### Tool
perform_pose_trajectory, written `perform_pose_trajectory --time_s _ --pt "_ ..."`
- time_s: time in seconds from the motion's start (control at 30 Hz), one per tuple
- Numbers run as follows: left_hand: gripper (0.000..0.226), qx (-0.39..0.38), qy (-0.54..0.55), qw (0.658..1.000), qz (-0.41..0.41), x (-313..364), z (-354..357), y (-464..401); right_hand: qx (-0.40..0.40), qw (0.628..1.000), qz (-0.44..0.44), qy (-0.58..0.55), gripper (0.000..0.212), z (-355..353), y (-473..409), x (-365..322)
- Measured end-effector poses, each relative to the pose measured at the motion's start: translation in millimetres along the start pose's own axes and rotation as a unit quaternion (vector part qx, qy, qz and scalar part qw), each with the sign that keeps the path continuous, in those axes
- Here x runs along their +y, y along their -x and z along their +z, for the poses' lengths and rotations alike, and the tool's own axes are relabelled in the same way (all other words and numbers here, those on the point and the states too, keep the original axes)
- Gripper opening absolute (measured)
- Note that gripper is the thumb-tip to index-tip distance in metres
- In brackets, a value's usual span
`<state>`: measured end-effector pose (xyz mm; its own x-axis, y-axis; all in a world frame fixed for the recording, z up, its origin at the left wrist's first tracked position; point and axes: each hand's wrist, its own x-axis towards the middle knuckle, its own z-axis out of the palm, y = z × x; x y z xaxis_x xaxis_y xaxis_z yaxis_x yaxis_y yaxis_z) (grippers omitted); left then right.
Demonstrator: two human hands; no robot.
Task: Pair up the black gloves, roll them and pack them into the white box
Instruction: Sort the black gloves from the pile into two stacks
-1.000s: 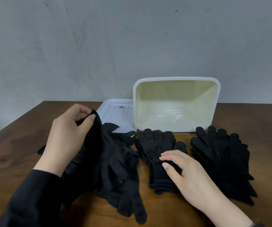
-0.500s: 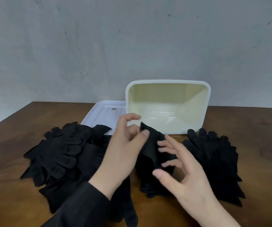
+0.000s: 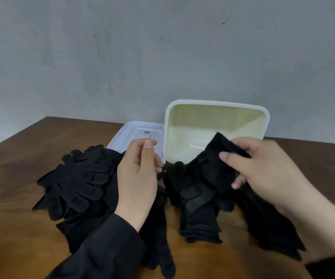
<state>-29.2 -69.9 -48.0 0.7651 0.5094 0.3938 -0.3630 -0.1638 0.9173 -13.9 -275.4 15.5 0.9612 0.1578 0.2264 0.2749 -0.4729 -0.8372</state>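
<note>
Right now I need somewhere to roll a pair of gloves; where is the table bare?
Bare wood table shows at the near left, beside the left glove pile, and far right behind the right hand. The middle is crowded: gloves run from the lid and white box to the near edge.

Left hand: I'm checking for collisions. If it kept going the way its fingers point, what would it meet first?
Probably the clear lid lying just beyond the left hand, beside the white box; depth is hard to judge.

No text, label, brand, number or sign can be read on anything here.
</note>
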Motion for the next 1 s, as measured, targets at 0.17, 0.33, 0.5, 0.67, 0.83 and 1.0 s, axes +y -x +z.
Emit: perform_pose_trajectory --time_s 0.17,0.33,0.5,0.67,0.83,1.0 --pt "0.024 0.017 -0.003 1.0 -0.017 -4 -4 -3 0.043 0.997 -0.048 -0.049 0.012 -4 -37 -25" --pt "0.023 0.017 -0.006 1.0 -0.02 -5 -5 -4 0.096 0.985 -0.132 0.051 0.021 8 -25 -13" --pt "0.019 -0.01 -0.024 0.999 -0.021 -7 -4 -5 -0.023 0.985 -0.13 0.115 0.035 56 34 61" --pt "0.012 -0.231 -0.262 0.937 0.031 -27 4 -2 -0.075 0.97 -0.146 0.18 0.034 71 53 97" --pt "0.029 -0.377 -0.448 0.802 0.116 -45 9 5 -0.05 0.952 -0.177 0.246 0.052 73 53 99" --pt "0.031 -0.367 -0.457 0.799 0.134 -45 7 5 -0.04 0.977 -0.155 0.139 0.042 72 49 96"
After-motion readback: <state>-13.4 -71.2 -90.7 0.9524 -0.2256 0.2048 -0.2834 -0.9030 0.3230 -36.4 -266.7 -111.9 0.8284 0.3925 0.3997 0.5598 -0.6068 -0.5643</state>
